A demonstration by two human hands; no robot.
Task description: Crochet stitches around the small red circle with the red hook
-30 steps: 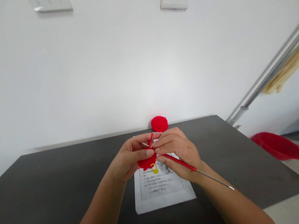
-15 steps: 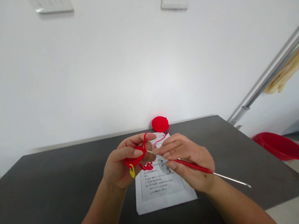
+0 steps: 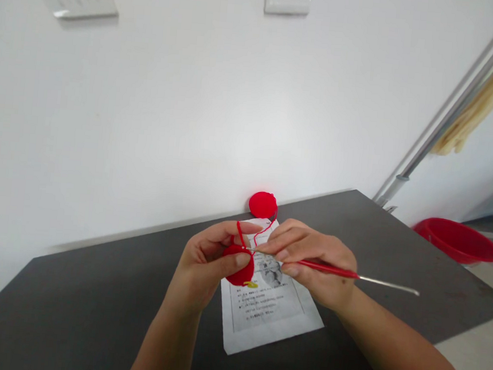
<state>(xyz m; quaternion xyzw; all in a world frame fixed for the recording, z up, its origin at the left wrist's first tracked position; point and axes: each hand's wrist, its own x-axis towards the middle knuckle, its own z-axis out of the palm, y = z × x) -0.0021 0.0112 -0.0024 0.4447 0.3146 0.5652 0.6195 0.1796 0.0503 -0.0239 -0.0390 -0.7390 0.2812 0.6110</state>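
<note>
Pinching the red crocheted piece (image 3: 237,276) between thumb and fingers, the left hand (image 3: 210,255) holds it just in front of the right; the piece hangs over the upper part of a printed sheet (image 3: 269,319), with a yellow marker (image 3: 250,284) at its lower edge, below the left thumb; a red strand (image 3: 240,233) loops up over the left index finger, and it looks drawn fairly tight.

Across from it, the right hand (image 3: 315,261) is closed around a crochet hook (image 3: 329,269), gripping near the front of its red handle; the bare metal back end sticks out past the right wrist, while the thin front end points left and reaches the top edge of the piece, just above the left thumb; whether the tip sits inside a stitch is too small to tell.

Beyond both hands, the yarn ball (image 3: 262,205) rests at the back of the tabletop (image 3: 102,305), against the wall (image 3: 171,103); a line of yarn trails from it towards the gap between the hands.

The step in hand looks like working a stitch at that edge; the next move, I judge, calls for steady tension on the left finger and a clean catch of the strand with the hook.
</note>
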